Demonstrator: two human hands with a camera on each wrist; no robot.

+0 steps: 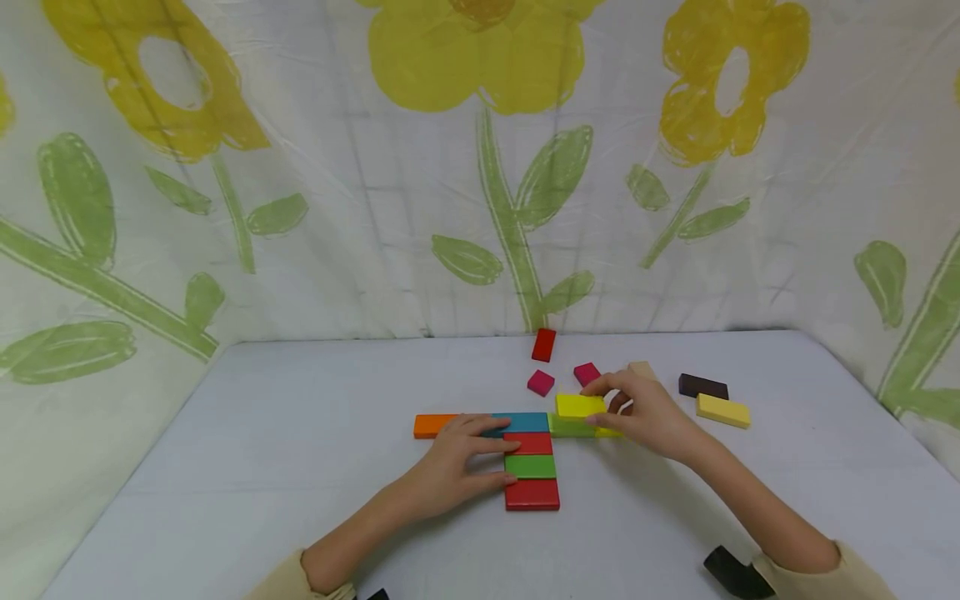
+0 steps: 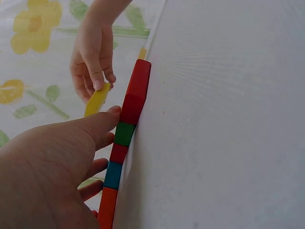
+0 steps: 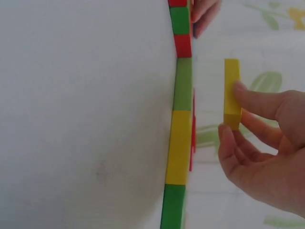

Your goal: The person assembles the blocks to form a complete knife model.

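Between the thumb and fingers of my right hand [image 1: 651, 417], a yellow block [image 1: 580, 406] is pinched. In the right wrist view that block [image 3: 231, 90] hangs apart from the row below it. The row runs from an orange block [image 1: 433, 427] through a blue block [image 1: 528, 422] to a light green block [image 1: 572, 427], then a second yellow block [image 3: 179, 148] and a green block [image 3: 173, 206]. From its middle, red, green [image 1: 530, 467] and red [image 1: 532, 495] blocks stretch toward me. My left hand [image 1: 459, 467] rests on these blocks with fingers extended, partly covering the orange and blue ones.
Behind the row lie a red block [image 1: 543, 344] and two pink blocks, one [image 1: 541, 383] left of the other [image 1: 587, 374]. To the right are a dark brown block [image 1: 703, 387], a pale yellow block [image 1: 723, 411] and a beige block [image 1: 642, 369] partly behind my right hand.
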